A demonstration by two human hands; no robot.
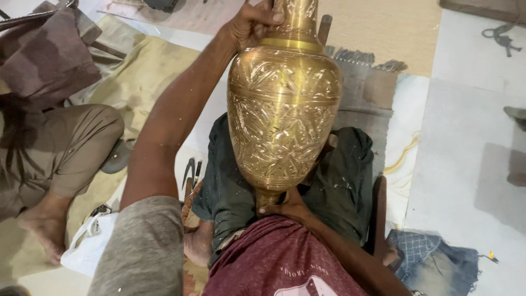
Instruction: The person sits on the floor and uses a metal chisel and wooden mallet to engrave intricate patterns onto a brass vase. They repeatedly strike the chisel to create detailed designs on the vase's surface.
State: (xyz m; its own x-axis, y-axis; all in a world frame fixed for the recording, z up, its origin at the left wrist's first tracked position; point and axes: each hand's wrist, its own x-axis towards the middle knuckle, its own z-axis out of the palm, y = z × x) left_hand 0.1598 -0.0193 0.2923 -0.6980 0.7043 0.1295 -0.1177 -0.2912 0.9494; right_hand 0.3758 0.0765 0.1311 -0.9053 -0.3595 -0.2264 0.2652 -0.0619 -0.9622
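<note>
A large engraved brass vase [282,104] lies tilted across the lap of a person seated on the floor [466,137], its narrow neck pointing away toward the far edge of the floor covering and its small foot pressed close against the person's maroon shirt [285,263]. The belly of the vase is covered in dense leaf and line patterns from shoulder to base, with a plain polished band at the collar; the engraving on the side that shows looks finished or close to it, though the underside is hidden and what remains cannot be judged from here.

The left hand [253,22] is wrapped firmly around the neck of the vase at the top of the view, thumb over the metal. The right hand [287,205] is cupped under the foot of the vase, fingers closed against it, steadying it on the dark green trousers [339,181].

To the left sits another person, of whom only a bent leg in brown trousers [66,148] and a bare foot [44,225] show, resting on a yellowish cloth [142,82]. A white plastic bag [90,244] lies near that foot. Small dark metal tools [192,171] lie on the floor just beside the seated person's left knee. A folded blue checked cloth [433,257] lies near the lower right corner of the floor.
</note>
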